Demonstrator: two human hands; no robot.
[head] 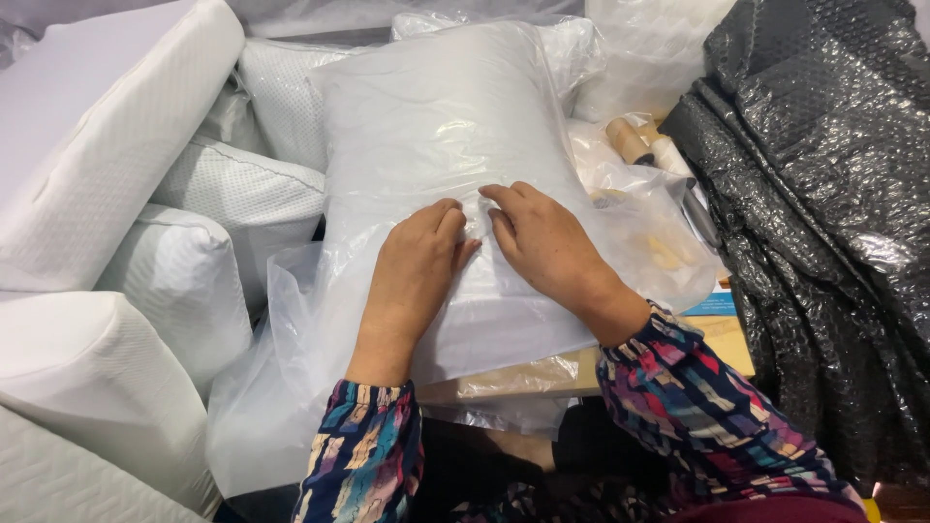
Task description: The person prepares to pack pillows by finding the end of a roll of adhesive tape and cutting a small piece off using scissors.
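A white pillow in a clear plastic bag (436, 126) lies on the work surface in front of me, its near end toward my body. My left hand (417, 266) rests palm down on the bag's near part, fingers curled and pinching the plastic. My right hand (547, 242) lies beside it, fingertips pressing and gripping the same fold of plastic, the two hands almost touching. Loose plastic (281, 387) from the bag's open end hangs over the table's near edge.
Several white foam pillows (107, 145) are stacked at the left. A black bubble-wrap sheet (823, 213) drapes at the right. Tape rolls (635, 140) and more clear bags (668, 242) lie behind my right hand. A wooden table edge (572, 373) shows below.
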